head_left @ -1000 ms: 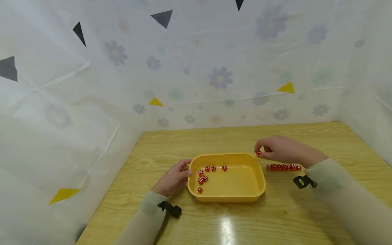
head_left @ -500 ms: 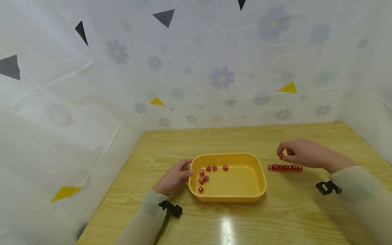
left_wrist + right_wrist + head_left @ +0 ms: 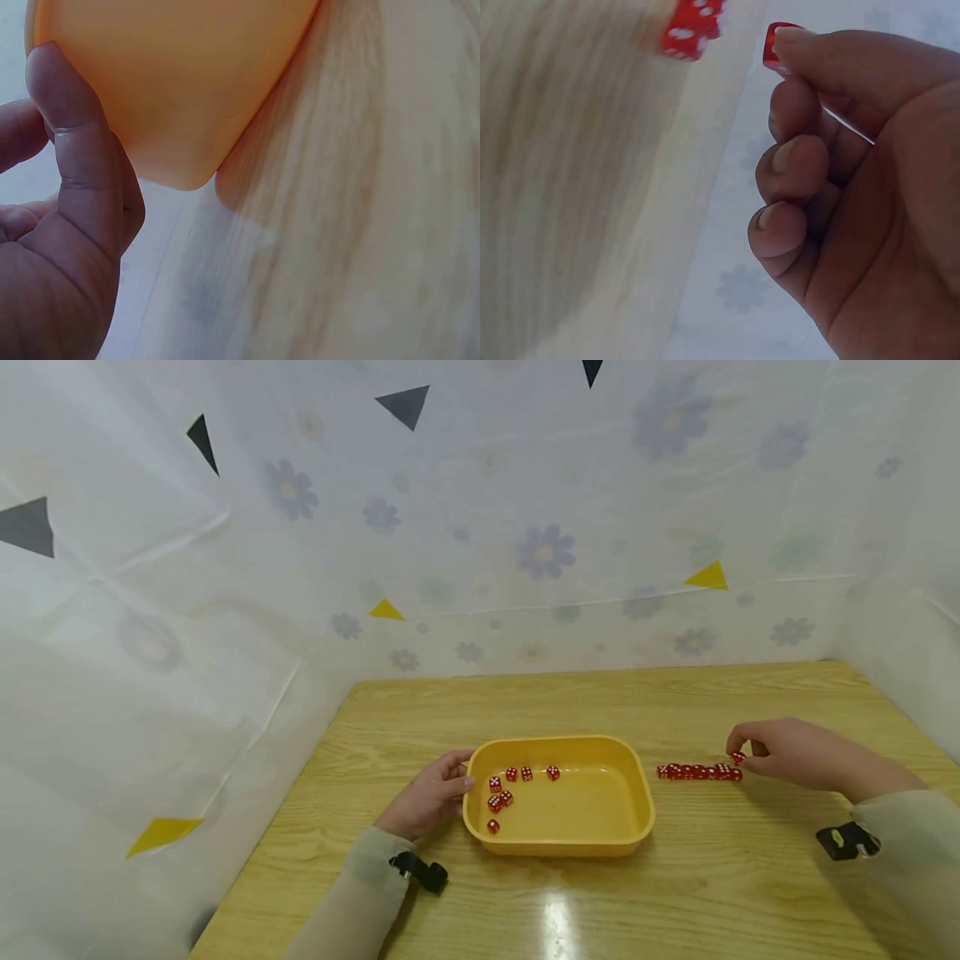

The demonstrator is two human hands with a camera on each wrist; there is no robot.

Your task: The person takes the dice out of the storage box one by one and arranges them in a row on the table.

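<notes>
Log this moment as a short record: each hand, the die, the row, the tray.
left hand: rests against the yellow tray's left wall
right hand: pinches one red die, grip at the fingertips
row of dice: on the table, right of the tray; held die just above its right end
tray contents: seven red dice, left half

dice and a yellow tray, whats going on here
A person sits at a wooden table. The right hand pinches one red die just above the right end of a row of red dice laid on the table beside the yellow tray. The left hand rests against the tray's left wall. Several loose dice lie in the tray's left part.
</notes>
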